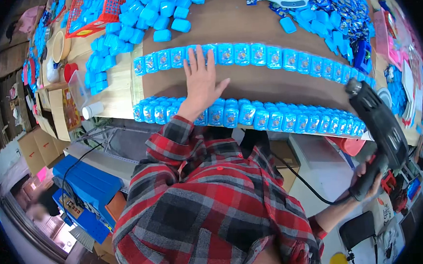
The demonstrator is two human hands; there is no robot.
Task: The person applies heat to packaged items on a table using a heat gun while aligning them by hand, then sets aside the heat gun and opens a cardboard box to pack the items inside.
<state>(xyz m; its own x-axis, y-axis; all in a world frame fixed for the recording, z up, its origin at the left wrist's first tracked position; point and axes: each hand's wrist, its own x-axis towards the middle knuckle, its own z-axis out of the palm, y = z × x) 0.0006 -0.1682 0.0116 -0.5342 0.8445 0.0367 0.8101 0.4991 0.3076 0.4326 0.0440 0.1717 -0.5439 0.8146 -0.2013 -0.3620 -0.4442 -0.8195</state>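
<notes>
My left hand (201, 82) lies palm down with its fingers spread, the fingertips resting on a far row of small blue plastic boxes (242, 54) with printed pictures on top. My right hand (375, 181) is wrapped around the handle of a black heat gun (379, 124), whose nozzle points up toward the right end of that row. Closer to my body, a thicker bank of blue boxes (274, 121) runs along the table's front edge. My left forearm passes over part of it and hides some boxes.
Loose blue boxes (162, 35) are heaped at the back left beside a red basket (88, 13). A grey-blue basin (294, 3) and piled dark packets (342, 5) sit at the back right. A white bottle (93, 110) lies left. The heat gun's cord (304, 182) hangs across my right side.
</notes>
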